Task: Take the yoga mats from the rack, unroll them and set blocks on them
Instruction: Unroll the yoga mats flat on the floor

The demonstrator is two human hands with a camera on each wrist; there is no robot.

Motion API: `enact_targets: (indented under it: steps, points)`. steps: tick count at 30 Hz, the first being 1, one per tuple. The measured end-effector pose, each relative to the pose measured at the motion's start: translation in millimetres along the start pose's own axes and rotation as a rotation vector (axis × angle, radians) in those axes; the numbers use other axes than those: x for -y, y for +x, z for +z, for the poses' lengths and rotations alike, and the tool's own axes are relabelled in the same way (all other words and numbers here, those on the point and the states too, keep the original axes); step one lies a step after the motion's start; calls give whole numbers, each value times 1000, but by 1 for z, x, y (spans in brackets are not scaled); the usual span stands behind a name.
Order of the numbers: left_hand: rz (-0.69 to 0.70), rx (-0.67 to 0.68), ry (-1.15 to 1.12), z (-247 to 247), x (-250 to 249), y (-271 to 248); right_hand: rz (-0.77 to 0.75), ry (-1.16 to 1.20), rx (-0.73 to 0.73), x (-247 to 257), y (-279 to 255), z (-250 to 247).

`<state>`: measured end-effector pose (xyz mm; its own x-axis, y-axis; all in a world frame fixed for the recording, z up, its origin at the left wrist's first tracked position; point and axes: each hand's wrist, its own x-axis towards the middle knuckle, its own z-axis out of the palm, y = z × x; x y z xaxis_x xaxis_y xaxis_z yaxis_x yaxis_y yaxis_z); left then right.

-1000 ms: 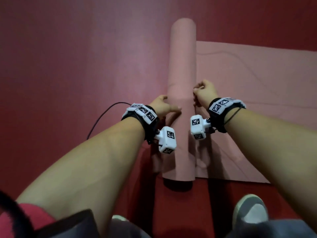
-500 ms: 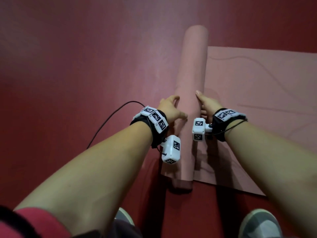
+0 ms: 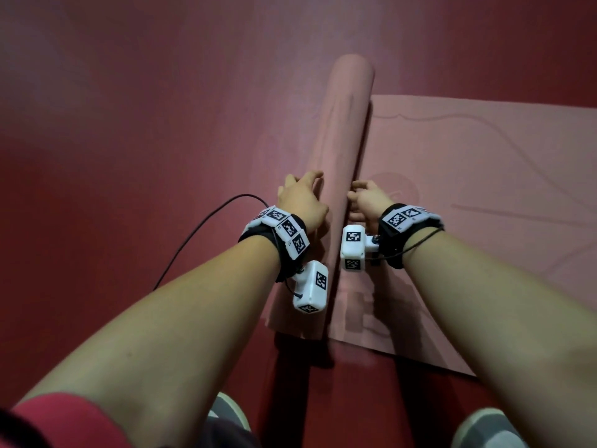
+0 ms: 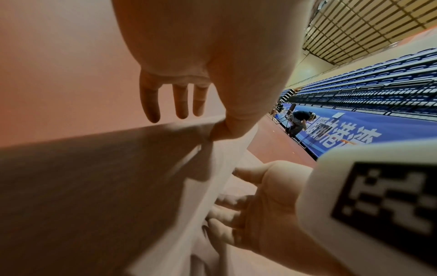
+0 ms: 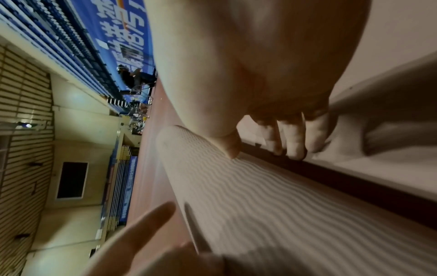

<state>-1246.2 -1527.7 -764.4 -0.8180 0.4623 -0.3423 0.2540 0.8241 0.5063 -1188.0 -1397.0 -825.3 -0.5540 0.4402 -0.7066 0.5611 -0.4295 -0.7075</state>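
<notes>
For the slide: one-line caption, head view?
Left hand and right hand flank a half-unrolled pink yoga mat on red floor.

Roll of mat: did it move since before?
Yes, a little: the roll went left, uncovering more of the circle print beside it.

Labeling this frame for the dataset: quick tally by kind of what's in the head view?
Yoga mat (pink, partly unrolled): 1
Hands: 2, left hand, right hand
Wrist cameras: 2
Shoes: 2
Cable: 1
Blocks: 0
Total: 8
</notes>
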Motion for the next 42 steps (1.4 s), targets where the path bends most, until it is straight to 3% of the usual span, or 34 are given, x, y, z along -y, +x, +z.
enact_targets:
  steps: [10, 18, 21, 28, 30, 33, 36, 39, 42]
  points:
    - [-146, -47, 242, -8, 4, 6, 40, 52, 53, 7, 3, 34]
    - [-206, -18, 215, -11, 28, 14, 20, -22, 220, -2, 6, 48]
    - [-226, -21, 229, -8, 38, 17, 2, -28, 207, 4, 5, 62]
    - [-361, -118, 260, -21, 64, 31, -52, 13, 265, 1, 8, 78]
    - [-328, -177, 273, -26, 69, 34, -80, -79, 271, 1, 14, 77]
    - [-138, -243, 362, -30, 70, 38, -152, -173, 252, 0, 20, 81]
    - [-56, -190, 485, -35, 78, 44, -223, -228, 278, -4, 27, 94]
    - [-154, -128, 531, -41, 93, 49, -283, -247, 309, -6, 32, 112]
    - [-275, -59, 514, -50, 110, 52, -352, -456, 329, -8, 38, 129]
